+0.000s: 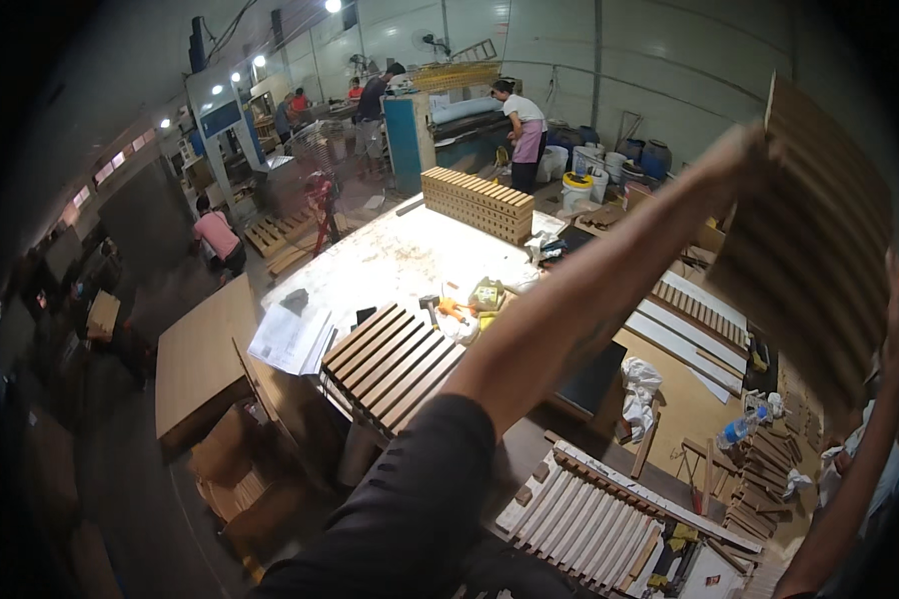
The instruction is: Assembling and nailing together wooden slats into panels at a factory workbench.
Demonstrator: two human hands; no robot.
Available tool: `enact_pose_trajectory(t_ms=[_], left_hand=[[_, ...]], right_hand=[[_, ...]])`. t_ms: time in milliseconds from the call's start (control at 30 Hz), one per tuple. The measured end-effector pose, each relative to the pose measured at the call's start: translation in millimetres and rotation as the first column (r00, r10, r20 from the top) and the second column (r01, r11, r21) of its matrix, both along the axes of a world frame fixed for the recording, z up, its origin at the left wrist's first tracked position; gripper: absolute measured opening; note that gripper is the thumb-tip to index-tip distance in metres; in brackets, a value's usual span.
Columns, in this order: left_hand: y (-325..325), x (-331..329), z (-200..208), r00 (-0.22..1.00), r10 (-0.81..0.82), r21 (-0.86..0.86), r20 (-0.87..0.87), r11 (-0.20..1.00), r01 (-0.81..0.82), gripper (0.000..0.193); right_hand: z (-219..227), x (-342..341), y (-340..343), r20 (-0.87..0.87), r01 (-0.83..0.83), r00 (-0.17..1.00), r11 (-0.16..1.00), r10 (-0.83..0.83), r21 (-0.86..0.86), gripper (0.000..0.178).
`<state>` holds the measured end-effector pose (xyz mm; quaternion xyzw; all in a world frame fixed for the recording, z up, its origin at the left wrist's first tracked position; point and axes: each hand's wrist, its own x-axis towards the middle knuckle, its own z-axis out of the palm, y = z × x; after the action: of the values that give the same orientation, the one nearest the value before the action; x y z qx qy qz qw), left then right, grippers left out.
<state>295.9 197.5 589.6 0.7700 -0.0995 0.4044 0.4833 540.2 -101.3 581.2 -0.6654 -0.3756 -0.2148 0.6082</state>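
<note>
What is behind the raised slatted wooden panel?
Past the edges of the slatted wooden panel, the pale wall shows above and the tan worktop to its lower left. Whatever lies directly behind is covered and cannot be told.

I can read no words, numbers or signs anywhere around my hands. Any print on the papers, well to the left of my left hand and lower down, is too small for me to make out, and so is any lettering on the bottle below that hand.
</note>
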Motion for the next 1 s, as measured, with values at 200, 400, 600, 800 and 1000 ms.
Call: enact_pose_trajectory(t_ms=[200,400,600,800,1000], left_hand=[[-69.0,-84.5,-263.4,0.92,0.026,-0.252,-0.391,0.958,-0.134,0.07],[-124.2,-158.5,-479.6,0.77,-0.009,-0.543,-0.638,0.715,-0.441,0.064],[-151.0,-173.2,-589.7,0.726,0.263,-0.343,-0.635,0.747,-0.57,0.065],[-161.3,-176.2,-558.5,0.551,0.443,-0.049,-0.707,0.747,-0.663,0.058],[-151.3,-156.0,-565.0,0.595,0.428,-0.084,-0.68,0.761,-0.643,0.054]], right_hand=[[-311.3,-61.3,-58.0,-0.276,0.073,0.929,0.853,-0.248,-0.518,0.046],[-485.2,-209.6,-27.0,-0.694,-0.184,0.64,0.811,-0.33,-0.555,0.025],[-536.6,-232.6,-35.9,-0.739,-0.252,0.557,0.77,-0.38,-0.586,0.025],[-588.2,-225.8,-53.5,-0.746,-0.213,0.498,0.772,-0.441,-0.599,0.024],[-604.2,-215.8,-62.3,-0.731,-0.156,0.47,0.769,-0.495,-0.621,0.038]])
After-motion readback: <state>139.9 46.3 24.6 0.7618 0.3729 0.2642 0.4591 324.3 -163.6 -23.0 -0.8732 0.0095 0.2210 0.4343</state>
